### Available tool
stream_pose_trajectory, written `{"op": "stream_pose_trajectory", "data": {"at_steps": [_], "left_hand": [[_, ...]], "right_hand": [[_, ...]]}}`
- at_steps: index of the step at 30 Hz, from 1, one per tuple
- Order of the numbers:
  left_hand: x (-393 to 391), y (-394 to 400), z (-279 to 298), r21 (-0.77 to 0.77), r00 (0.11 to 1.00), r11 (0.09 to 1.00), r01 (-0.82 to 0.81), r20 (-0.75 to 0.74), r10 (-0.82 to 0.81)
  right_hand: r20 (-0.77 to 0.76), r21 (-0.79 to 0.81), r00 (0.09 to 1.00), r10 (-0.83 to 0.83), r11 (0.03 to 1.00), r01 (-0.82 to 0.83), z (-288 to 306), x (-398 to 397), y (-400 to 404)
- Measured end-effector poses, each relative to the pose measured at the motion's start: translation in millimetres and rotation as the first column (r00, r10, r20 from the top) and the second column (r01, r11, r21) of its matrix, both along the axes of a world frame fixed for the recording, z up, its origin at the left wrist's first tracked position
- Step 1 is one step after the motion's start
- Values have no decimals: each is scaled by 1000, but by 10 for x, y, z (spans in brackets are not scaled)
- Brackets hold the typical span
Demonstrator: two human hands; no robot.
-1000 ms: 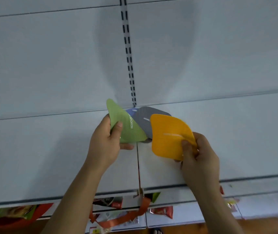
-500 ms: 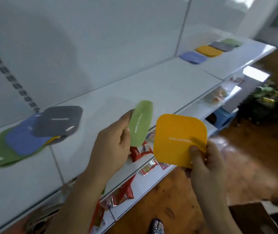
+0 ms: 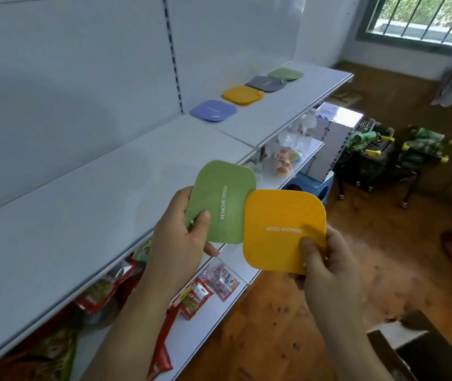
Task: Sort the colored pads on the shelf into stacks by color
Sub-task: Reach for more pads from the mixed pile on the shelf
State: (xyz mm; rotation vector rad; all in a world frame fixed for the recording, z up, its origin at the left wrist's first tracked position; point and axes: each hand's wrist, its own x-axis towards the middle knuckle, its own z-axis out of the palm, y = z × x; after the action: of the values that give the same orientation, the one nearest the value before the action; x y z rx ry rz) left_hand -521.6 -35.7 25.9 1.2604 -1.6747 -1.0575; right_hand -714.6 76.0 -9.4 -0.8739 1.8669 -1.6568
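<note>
At centre frame, the left hand (image 3: 180, 237) pinches a green pad (image 3: 220, 199) by its lower-left edge, thumb on its face; the right hand (image 3: 326, 259) pinches a yellow pad (image 3: 279, 229), which overlaps the green one's right edge. On the white shelf (image 3: 87, 204), upper centre, lie four separate stacks in a row: blue stack (image 3: 213, 110), yellow stack (image 3: 243, 95), grey stack (image 3: 266, 83), green stack (image 3: 286, 74).

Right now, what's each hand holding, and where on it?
Left hand pinches the green pad at its lower left corner. Right hand pinches the yellow pad at its lower right corner.
</note>
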Motion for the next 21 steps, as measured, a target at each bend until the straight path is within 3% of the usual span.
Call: {"op": "stream_pose_trajectory", "data": {"at_steps": [4, 14, 21], "left_hand": [[-470, -247, -4, 78, 996, 997, -27, -78, 34], [-1625, -1419, -185, 49, 978, 995, -84, -189, 92], [-2212, -2266, -130, 52, 965, 990, -133, -222, 142]], "right_hand": [[51, -8, 999, 12, 1000, -11, 57, -494, -239], [50, 1, 999, -17, 1000, 17, 89, -1514, -1320], [-44, 3, 999, -18, 1000, 18, 231, -2098, -2217]]}}
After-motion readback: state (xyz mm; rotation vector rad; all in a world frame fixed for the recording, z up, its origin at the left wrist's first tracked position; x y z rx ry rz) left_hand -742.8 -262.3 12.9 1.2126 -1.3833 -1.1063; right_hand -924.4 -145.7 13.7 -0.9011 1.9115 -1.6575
